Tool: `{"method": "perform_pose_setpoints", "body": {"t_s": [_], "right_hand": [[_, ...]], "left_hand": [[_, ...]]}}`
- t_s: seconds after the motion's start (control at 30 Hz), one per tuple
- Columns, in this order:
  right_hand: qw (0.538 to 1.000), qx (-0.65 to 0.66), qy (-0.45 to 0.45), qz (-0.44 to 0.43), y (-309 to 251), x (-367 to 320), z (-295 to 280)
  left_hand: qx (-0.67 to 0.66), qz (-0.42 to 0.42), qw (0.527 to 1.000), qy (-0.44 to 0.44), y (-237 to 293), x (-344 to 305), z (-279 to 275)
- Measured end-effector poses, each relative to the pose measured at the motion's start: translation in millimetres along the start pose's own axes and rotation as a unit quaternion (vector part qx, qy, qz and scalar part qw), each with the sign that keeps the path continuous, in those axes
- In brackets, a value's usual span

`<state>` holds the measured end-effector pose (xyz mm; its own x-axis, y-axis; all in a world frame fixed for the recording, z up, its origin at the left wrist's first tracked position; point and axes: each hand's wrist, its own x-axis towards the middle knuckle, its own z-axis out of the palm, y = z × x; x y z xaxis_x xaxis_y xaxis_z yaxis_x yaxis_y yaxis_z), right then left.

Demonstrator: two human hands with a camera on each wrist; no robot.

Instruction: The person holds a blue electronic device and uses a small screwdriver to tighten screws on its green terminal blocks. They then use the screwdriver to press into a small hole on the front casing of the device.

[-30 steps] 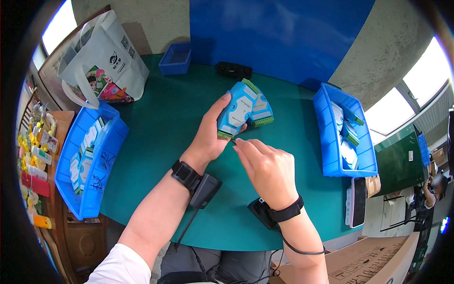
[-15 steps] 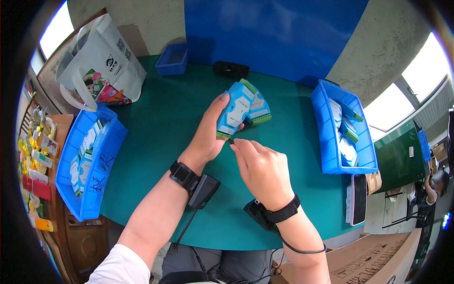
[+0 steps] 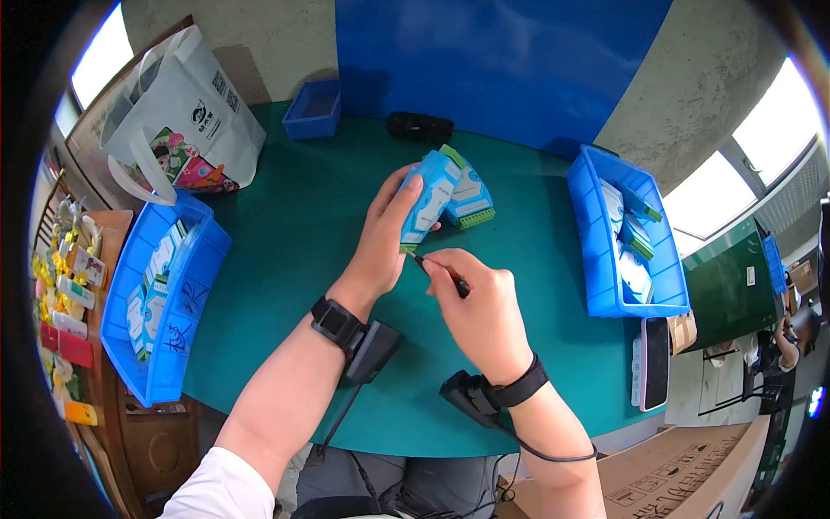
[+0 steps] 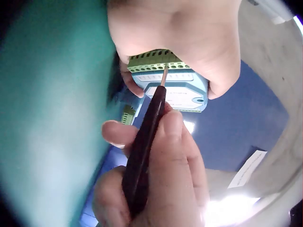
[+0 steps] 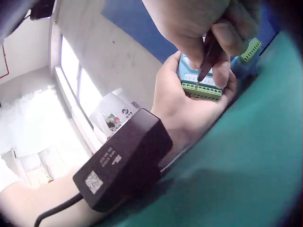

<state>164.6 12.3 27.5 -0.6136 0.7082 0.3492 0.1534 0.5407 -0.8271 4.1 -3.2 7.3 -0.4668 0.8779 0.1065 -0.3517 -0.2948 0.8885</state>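
Note:
My left hand [image 3: 373, 238] grips a blue-and-white electronic module [image 3: 430, 201] by its sides, raised over the green table. Along its near end runs a green screw terminal block [image 4: 142, 65]. In my right hand [image 3: 482, 303] is a screwdriver with a dark handle [image 4: 148, 137], pinched between thumb and fingers. Its thin metal shaft [image 4: 164, 76] points at the terminal block, tip right at one of the openings in the left wrist view. Just behind the held module, a second blue module [image 3: 472, 197] with green terminals shows, partly hidden by the first.
Blue bins holding similar modules stand at left [image 3: 192, 298] and right [image 3: 603, 294]. Further back are a small blue box [image 3: 313, 117], a black item [image 3: 419, 127] and a white bag [image 3: 207, 130]. A phone [image 3: 655, 363] lies near the right edge.
The held module has tilted in my left hand, its label now facing more sideways. My right hand has shifted a little downward and left, and more of the screwdriver shows.

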Motion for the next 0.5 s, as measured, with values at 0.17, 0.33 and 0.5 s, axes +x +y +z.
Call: {"method": "perform_pose_setpoints", "body": {"t_s": [0.17, 0.33, 0.5], "right_hand": [[0.985, 0.107, -0.040, 0.126, -3, 5, -6], [0.951, 0.197, -0.069, 0.226, -2, 9, -10], [1.000, 0.026, -0.007, -0.014, 7, 3, 0]], "left_hand": [[0.068, 0.041, 0.997, -0.007, -2, 1, -2], [0.049, 0.039, 0.998, 0.000, -1, 1, 0], [0.021, 0.027, 0.999, 0.021, -2, 2, -1]]}}
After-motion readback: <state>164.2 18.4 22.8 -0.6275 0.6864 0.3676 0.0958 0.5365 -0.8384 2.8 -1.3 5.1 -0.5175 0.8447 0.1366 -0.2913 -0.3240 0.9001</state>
